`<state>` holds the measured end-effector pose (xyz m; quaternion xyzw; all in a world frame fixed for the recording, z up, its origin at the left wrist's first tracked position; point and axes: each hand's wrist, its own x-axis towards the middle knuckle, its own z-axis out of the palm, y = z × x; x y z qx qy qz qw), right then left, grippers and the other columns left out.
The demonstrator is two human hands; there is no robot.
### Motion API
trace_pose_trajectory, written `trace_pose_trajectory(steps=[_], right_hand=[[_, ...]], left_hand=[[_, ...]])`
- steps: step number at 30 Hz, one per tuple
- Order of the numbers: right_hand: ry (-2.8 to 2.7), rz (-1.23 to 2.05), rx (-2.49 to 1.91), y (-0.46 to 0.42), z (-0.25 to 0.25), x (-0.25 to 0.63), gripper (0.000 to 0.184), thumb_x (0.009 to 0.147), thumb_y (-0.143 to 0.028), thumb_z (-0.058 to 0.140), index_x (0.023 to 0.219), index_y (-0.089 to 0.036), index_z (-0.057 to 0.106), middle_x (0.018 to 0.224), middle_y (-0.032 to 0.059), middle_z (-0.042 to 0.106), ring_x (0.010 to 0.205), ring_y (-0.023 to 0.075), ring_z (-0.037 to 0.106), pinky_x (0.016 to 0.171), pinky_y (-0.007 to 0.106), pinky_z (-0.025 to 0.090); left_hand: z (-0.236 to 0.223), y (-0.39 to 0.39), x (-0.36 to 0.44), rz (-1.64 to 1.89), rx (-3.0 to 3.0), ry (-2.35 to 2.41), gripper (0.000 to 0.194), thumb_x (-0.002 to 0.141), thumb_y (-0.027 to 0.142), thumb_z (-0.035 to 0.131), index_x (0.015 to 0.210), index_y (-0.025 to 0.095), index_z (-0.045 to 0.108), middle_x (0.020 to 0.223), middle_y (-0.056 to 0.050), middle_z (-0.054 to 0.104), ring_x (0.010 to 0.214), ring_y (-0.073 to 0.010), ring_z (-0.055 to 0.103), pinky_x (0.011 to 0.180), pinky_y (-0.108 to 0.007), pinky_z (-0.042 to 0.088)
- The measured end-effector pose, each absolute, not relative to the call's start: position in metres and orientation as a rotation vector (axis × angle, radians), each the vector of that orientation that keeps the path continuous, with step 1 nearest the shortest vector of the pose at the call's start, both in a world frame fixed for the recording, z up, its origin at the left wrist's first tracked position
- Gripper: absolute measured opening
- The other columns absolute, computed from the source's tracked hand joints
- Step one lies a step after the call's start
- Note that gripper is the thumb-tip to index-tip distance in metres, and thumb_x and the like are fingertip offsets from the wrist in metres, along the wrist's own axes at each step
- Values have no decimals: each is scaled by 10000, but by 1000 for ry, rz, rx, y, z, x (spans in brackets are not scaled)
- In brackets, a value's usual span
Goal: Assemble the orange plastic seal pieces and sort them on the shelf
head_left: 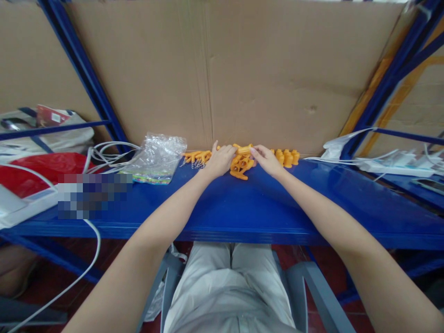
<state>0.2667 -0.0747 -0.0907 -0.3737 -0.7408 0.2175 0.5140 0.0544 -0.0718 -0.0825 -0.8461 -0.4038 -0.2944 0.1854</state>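
An orange ribbed plastic piece (244, 150) is held level between my two hands at the back of the blue table. My left hand (222, 159) is closed around its left end, and one finger sticks up. The fingertips of my right hand (264, 158) pinch the right end. Just below lies a small pile of orange plastic parts (239, 175), some with dark round spots. Beyond my left hand are several orange branching pieces (197, 156) with thin silvery twisted metal bits. Right of my right hand stands a row of orange figure-shaped parts (288, 158).
A clear plastic bag (159, 155) lies left on the blue table (236, 208). White cables (104, 150), a red bag (45, 171) and a blurred patch are farther left. Cardboard (260, 74) walls the back between blue posts. At right are a power strip (395, 166) and cables.
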Motion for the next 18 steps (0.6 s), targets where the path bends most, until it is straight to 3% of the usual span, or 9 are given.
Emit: trace_pose_trajectory(steps=[5, 12, 18], right_hand=[[-1749, 556, -897, -75, -89, 265, 562, 816, -805, 648, 849, -249, 569, 738, -6, 620, 624, 150, 576, 556, 287, 517], [-1821, 577, -880, -73, -89, 268, 424, 881, -655, 675, 873, -252, 544, 757, -9, 629, 624, 145, 595, 614, 301, 551], [-1939, 703, -828, -65, -91, 278, 359, 842, -529, 767, 939, -245, 570, 825, 20, 675, 717, 169, 651, 666, 328, 599]], left_hand=[[-82, -73, 54, -798, -2392, -1124, 317, 997, 135, 398, 1185, 196, 646, 1146, -114, 746, 1155, -261, 670, 1243, -623, 253], [-82, -70, 52, -741, -2443, -1129, 318, 983, 168, 412, 1164, 191, 672, 1146, -135, 763, 1164, -287, 677, 1162, -582, 337], [-81, -68, 48, -609, -2481, -1123, 300, 985, 186, 402, 1102, 182, 679, 1090, -139, 776, 1107, -292, 700, 1033, -488, 404]])
